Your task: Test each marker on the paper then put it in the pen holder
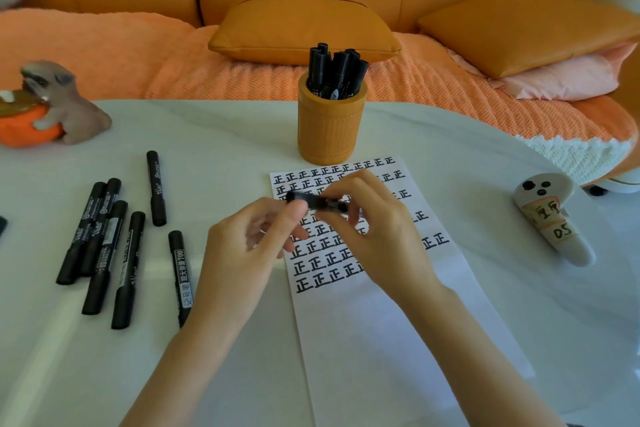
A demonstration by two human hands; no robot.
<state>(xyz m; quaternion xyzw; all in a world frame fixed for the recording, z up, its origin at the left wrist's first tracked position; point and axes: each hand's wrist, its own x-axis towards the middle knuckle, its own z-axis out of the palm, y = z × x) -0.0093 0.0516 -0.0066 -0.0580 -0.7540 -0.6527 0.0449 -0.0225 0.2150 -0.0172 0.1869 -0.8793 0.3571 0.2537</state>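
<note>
Both hands hold one black marker level above the paper: left hand pinches one end, right hand grips the other. Behind the paper stands the pen holder, holding markers. Left of the paper, loose markers lie on the desk.

Held marker: blurred, barrel partly covered by left hand and right hand; cap state unreadable. Paper: middle rows of characters hidden behind both hands. Loose marker: near end behind left wrist. Edge marker, table's left side: cut off by the picture. Stored markers: lower halves inside pen holder.
</note>
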